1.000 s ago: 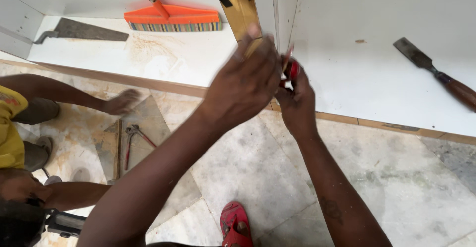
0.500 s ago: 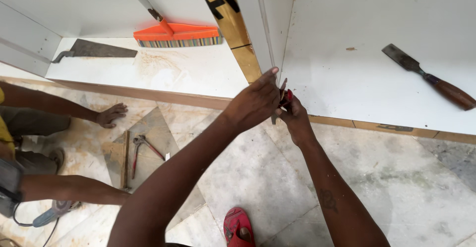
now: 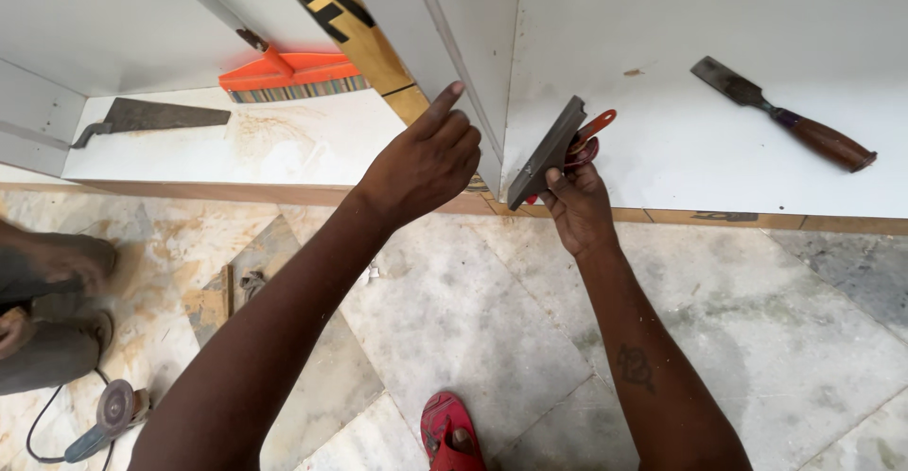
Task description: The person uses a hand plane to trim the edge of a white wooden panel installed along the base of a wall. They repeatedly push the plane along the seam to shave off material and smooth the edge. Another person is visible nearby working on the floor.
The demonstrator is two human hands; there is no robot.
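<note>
Right hand (image 3: pixel 579 208) clamped round a dark flat metal blade (image 3: pixel 547 152) and a red-handled tool (image 3: pixel 588 136), left hand (image 3: pixel 424 163) holding nothing

The blade stands tilted on edge just in front of the white cabinet panel (image 3: pixel 681 140), beside the upright divider (image 3: pixel 454 64), with its lower end pinched in the fingers and the red handles tucked behind it. It looks thin, stiff and light, probably smooth-faced and sharp along an edge, so the safest hold is low on the flat faces, away from the edges. The left hand hovers near the divider, loosely curled with the forefinger raised. A wooden-handled chisel (image 3: pixel 785 116) lies well apart on the panel
</note>
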